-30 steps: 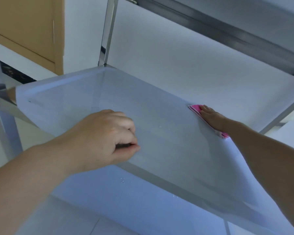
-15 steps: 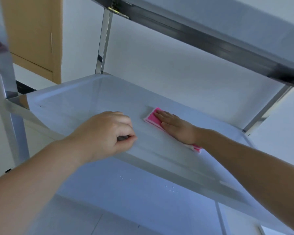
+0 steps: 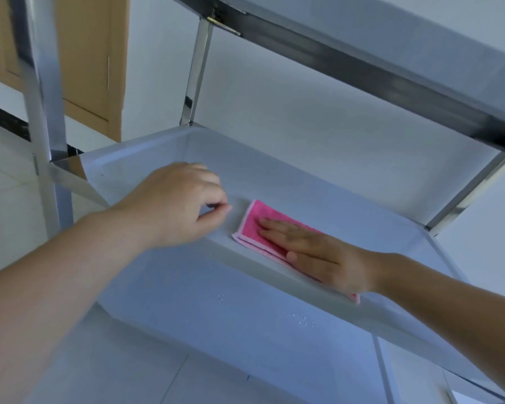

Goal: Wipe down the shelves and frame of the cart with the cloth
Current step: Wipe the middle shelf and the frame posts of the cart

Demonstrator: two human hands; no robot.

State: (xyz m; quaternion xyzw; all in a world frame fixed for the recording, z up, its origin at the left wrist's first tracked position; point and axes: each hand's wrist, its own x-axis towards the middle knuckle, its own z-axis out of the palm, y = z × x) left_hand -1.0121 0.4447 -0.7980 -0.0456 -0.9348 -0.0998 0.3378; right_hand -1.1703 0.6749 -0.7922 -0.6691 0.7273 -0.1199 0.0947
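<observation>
A steel cart fills the view. Its middle shelf (image 3: 318, 182) is a shallow grey tray. A folded pink cloth (image 3: 257, 225) lies near the shelf's front rim. My right hand (image 3: 312, 252) lies flat on the cloth, fingers stretched out and pointing left. My left hand (image 3: 172, 205) is curled over the front rim of the shelf, just left of the cloth, thumb and fingers pinched on the edge. The top shelf (image 3: 391, 68) hangs overhead at the upper right. The bottom shelf (image 3: 216, 322) shows below, with a few water drops on it.
Shiny cart posts stand at the near left (image 3: 41, 112), the far corner (image 3: 196, 74) and the right (image 3: 464, 193). A wooden door (image 3: 88, 62) and a white wall lie behind. Pale tiled floor (image 3: 6, 185) surrounds the cart.
My right hand has slid the cloth from the shelf's right side leftward and toward the front rim. The left hand has kept its grip on the rim. The view has tilted up.
</observation>
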